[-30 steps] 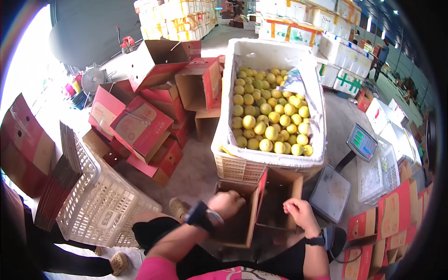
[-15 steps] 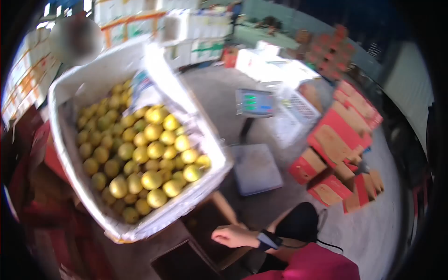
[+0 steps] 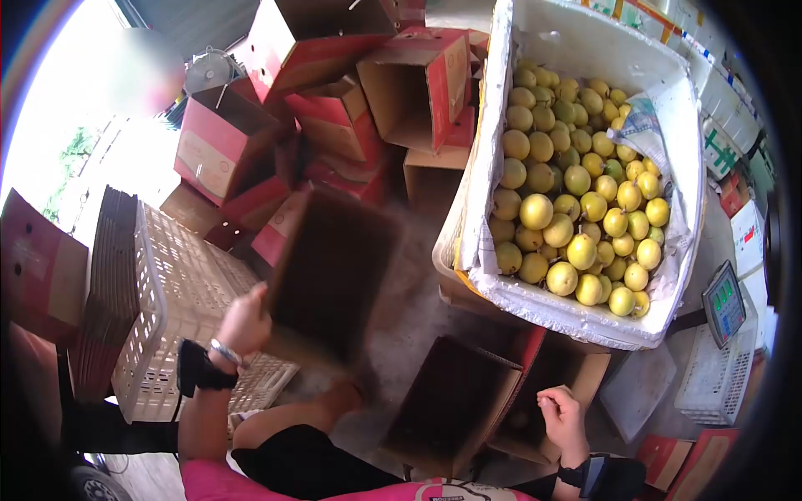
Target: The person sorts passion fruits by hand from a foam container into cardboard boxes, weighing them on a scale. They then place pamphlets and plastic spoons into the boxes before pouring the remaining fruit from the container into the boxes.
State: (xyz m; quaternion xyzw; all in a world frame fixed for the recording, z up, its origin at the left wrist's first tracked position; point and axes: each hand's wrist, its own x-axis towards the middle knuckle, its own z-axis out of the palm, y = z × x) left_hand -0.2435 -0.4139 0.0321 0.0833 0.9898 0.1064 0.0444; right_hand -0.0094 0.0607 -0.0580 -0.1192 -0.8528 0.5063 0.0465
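My left hand [image 3: 245, 321] is closed on the edge of an open cardboard box [image 3: 334, 280], blurred by motion, its dark inside facing me. Above the two open boxes in front of me, my right hand [image 3: 564, 422] is curled into a loose fist with nothing visible in it. One of those is the left open box [image 3: 451, 401]; the right open box [image 3: 547, 388] stands against it, below my right hand. A big white foam bin [image 3: 576, 321] rises beyond them, full of round yellow fruit [image 3: 582, 250] that look like passion fruit.
Several red and brown cartons [image 3: 418, 92] are heaped at the back. On the left, a white plastic crate [image 3: 159, 313] stands beside a stack of flattened cardboard [image 3: 109, 292]. A scale display [image 3: 725, 305] and its platform [image 3: 639, 388] are at right, near another white crate [image 3: 714, 376].
My view has swung left, so the foam bin now appears at right. My left hand and the box it holds have come into view. The right hand stays curled.
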